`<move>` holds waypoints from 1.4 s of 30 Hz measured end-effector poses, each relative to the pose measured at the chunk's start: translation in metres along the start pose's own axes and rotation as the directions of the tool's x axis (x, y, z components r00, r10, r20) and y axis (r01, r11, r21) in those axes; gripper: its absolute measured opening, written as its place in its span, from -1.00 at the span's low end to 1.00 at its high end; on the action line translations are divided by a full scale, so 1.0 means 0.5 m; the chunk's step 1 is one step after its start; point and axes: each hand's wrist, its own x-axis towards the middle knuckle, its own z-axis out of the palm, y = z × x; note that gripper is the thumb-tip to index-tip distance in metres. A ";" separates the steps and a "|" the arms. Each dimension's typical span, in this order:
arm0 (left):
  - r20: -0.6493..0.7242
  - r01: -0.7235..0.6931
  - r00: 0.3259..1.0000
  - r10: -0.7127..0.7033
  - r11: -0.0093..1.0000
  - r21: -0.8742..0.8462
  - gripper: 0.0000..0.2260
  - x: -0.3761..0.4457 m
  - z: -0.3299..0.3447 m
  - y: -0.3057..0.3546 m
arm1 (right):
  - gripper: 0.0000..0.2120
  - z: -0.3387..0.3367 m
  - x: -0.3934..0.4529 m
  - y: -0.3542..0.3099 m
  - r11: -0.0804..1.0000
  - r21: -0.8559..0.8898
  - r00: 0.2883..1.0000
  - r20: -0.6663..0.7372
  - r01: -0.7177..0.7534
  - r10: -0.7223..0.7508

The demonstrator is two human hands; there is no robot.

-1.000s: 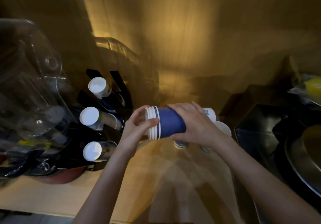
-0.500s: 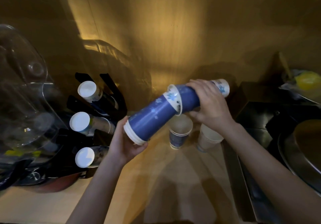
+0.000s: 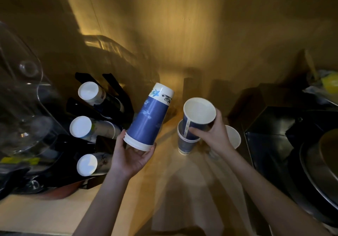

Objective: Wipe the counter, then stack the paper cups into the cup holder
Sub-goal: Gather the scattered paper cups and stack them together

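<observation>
The two hands have parted since half a second ago. The left hand is now cupping the rims of an inverted cup stack, its long axis tilting up and away. The right hand is gripping a single cup, nesting it into another on the tabletop. The cup holder is lying just left of the stack, nearer the left hand.

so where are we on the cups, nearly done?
Partly. The black cup holder already has cups in three slots. In hand: left hand holds an inverted nested stack; right hand sets one cup into the cups on the counter. Another loose cup remains. Wiping: can't tell.
</observation>
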 end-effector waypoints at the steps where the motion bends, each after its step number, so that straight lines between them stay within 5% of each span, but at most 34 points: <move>1: -0.009 -0.011 1.000 0.011 1.000 0.012 -0.54 -0.001 0.002 -0.001 | -0.17 0.004 -0.001 0.014 0.999 -0.040 1.000 0.021 -0.010 0.011; 7: -0.090 -0.069 0.993 0.081 0.988 0.136 -0.55 0.002 0.011 -0.012 | -0.01 0.009 -0.007 0.058 0.975 -0.205 0.989 0.110 -0.079 0.104; 14: -0.137 -0.216 0.951 0.276 0.915 0.341 -0.44 0.013 0.032 -0.019 | -0.31 0.002 -0.007 0.049 0.897 -0.438 0.984 0.176 0.057 0.023; 16: -0.093 -0.313 0.911 0.403 0.819 0.481 -0.43 0.012 0.038 -0.023 | -0.24 0.003 -0.005 0.023 0.916 -0.399 0.991 0.137 0.049 0.006; 19: -0.005 -0.406 0.850 0.527 0.660 0.632 -0.34 0.007 0.049 -0.029 | -0.13 0.010 -0.009 -0.028 0.876 -0.414 0.967 0.160 0.246 -0.196; 23: 0.165 -0.465 0.817 0.552 0.463 0.754 -0.29 0.001 0.064 -0.040 | -0.08 0.034 -0.017 -0.074 0.634 -0.554 0.842 0.382 0.539 -0.382; 26: 0.242 -0.489 0.802 0.546 0.366 0.792 -0.36 -0.002 0.073 -0.043 | -0.15 0.048 -0.021 -0.087 0.535 -0.587 0.794 0.470 0.608 -0.386; 39: 0.227 -0.465 0.819 0.527 0.377 0.801 -0.20 -0.007 0.095 -0.041 | -0.25 0.032 -0.027 -0.094 0.519 -0.584 0.779 0.416 0.624 -0.468; 42: 0.157 -0.414 0.854 0.496 0.464 0.783 -0.27 -0.005 0.093 -0.042 | -0.28 0.029 -0.027 -0.092 0.462 -0.618 0.763 0.409 0.635 -0.501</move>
